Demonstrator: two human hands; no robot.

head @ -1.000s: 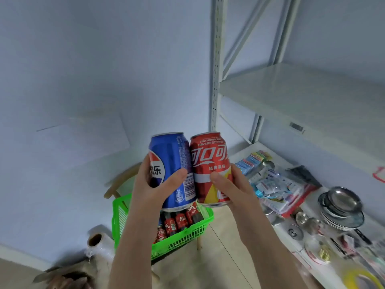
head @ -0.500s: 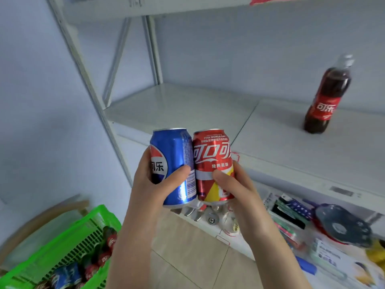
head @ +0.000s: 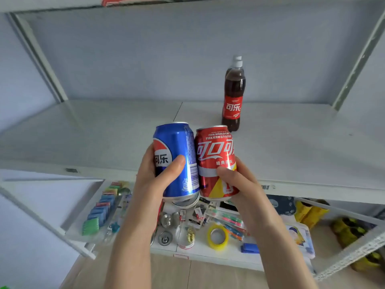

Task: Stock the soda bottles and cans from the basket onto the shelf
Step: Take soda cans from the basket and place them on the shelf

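Note:
My left hand [head: 154, 180] grips a blue Pepsi can [head: 177, 155], and my right hand [head: 239, 184] grips a red Coca-Cola can [head: 214, 155]. Both cans stand upright, side by side and touching, held in front of the white middle shelf [head: 93, 132] just above its front edge. Two cola bottles [head: 233, 97] with red labels stand one behind the other on that shelf, beyond the red can. The basket shows only as a green sliver [head: 3, 287] at the bottom left corner.
The lower shelf [head: 208, 253] carries small goods: sponges [head: 100, 211], a yellow tape roll [head: 217, 236], metal drain parts [head: 165, 238], toothbrush packs [head: 229, 222]. Yellow items [head: 308, 211] lie at the right. Grey uprights [head: 37, 55] frame the shelf on both sides.
My view has swung right and now faces the shelf head-on. Both hands carried the cans up in front of the middle shelf; the basket slid out of view at the left.

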